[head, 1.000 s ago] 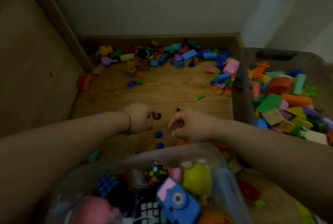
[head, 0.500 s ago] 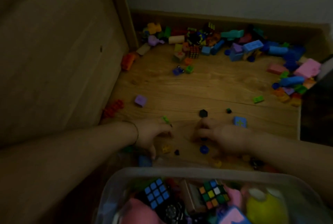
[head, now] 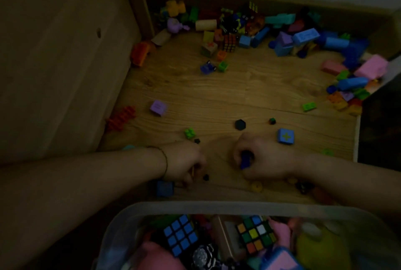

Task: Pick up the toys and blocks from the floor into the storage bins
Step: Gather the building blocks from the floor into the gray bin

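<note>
Wooden floor [head: 217, 96] beyond the clear bin [head: 217, 206]: right hand [head: 265, 159] grips a blue block [head: 245, 162]; left hand [head: 184, 164] is curled, its hold unclear.

Storage bin [head: 219, 206] at near edge contains puzzle cubes [head: 181, 235]. Beyond it, on floor [head: 217, 96]: left hand [head: 184, 163], and right hand [head: 263, 157] enclosing one block [head: 246, 161]. Block pile [head: 282, 37] lines far wall.

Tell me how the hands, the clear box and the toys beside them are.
Left hand, fingers curled, down at the wooden floor; too dark to tell what it holds.
Right hand, gripping a small dark blue plastic block.
Clear plastic storage bin, open, no lid, filled.
Blue toy cube with green plus, lying on floor, untouched.
</note>
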